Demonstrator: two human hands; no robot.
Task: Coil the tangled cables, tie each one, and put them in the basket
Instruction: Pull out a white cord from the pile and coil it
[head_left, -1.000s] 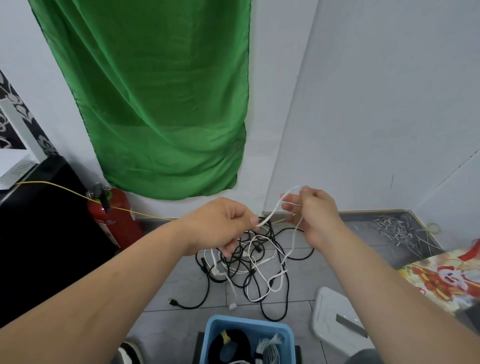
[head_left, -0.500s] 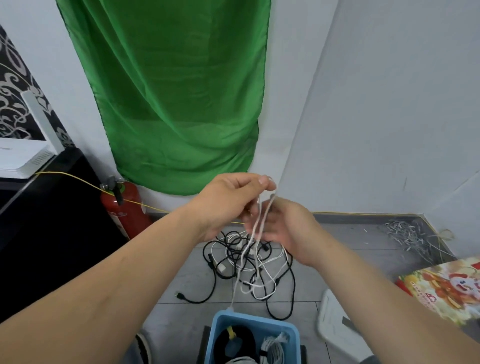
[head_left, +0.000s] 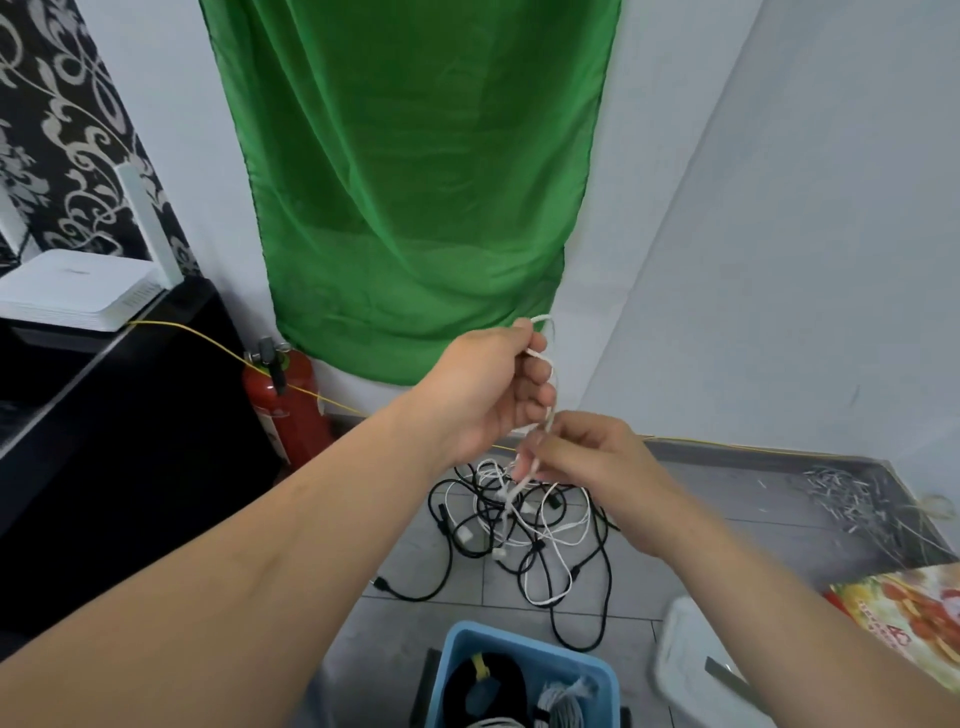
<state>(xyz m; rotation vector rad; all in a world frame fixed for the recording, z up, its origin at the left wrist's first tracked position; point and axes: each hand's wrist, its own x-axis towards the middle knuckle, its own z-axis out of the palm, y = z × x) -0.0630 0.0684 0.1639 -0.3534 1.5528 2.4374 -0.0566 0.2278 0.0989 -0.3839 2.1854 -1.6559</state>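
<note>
1. Here, the left hand (head_left: 488, 395) is up high, its fingers curled tight around the top loop of a white cable (head_left: 550, 384).
2. The right hand (head_left: 587, 467) sits just below it, at 5 o'clock, pinching the same cable.
3. The cable hangs down to the tangled pile (head_left: 524, 525) on the floor.
4. The blue basket (head_left: 524, 654) waits at 6 o'clock, with coiled cables inside.

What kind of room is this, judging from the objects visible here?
Probably a corner of a home or small office: a white router on a black cabinet, a red fire extinguisher on a grey tiled floor, and a green cloth on the white wall.
</note>
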